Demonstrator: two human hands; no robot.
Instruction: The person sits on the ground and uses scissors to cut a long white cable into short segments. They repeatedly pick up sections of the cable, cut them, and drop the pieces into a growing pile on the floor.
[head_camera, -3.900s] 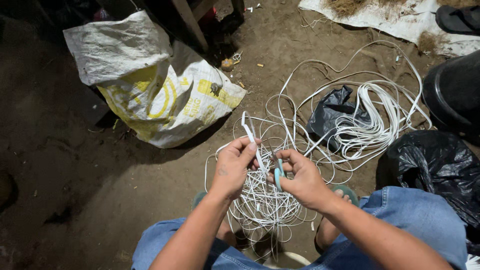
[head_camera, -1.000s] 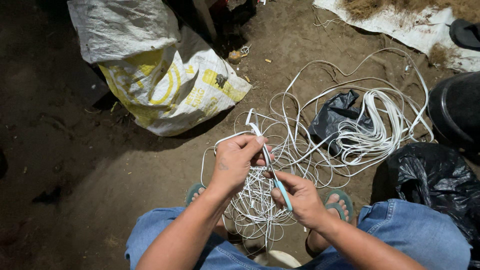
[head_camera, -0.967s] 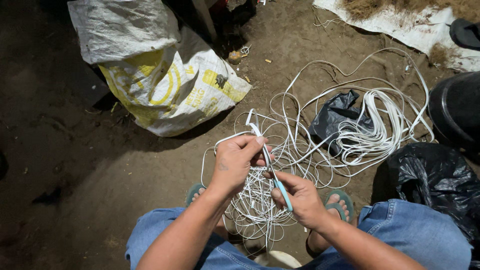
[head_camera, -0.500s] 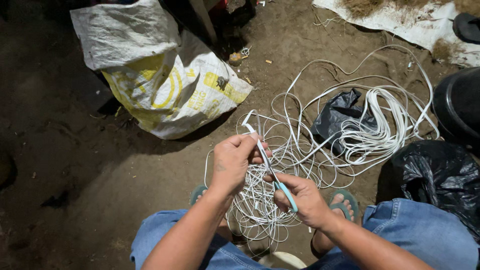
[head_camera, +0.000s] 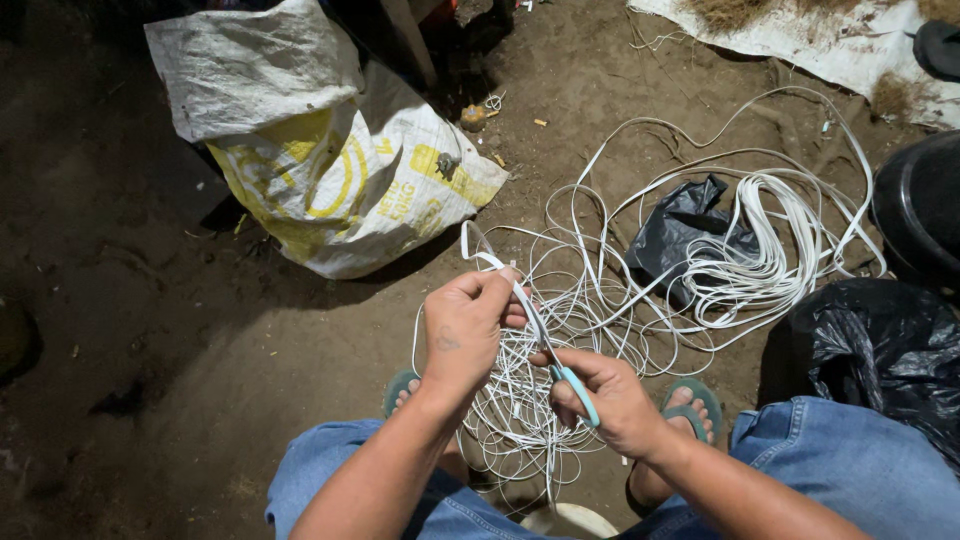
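Note:
My left hand (head_camera: 463, 330) pinches a flat white cable (head_camera: 490, 262) near its end, holding it taut above my knees. My right hand (head_camera: 607, 397) grips a small tool with a teal handle (head_camera: 580, 393), its blade laid along the same cable just below my left fingers. Under both hands lies a loose pile of thin white wire (head_camera: 520, 420) between my feet. A larger coil of flat white cable (head_camera: 765, 255) spreads over the dirt ground to the right.
A white and yellow woven sack (head_camera: 330, 170) lies at upper left. A black plastic bag (head_camera: 685, 225) sits under the coil, another black bag (head_camera: 880, 355) by my right knee. A dark tub (head_camera: 925, 205) stands at the right edge. My feet wear green sandals (head_camera: 690, 400).
My right hand has slid the teal-handled tool down the cable, away from my left hand. The view has shifted slightly.

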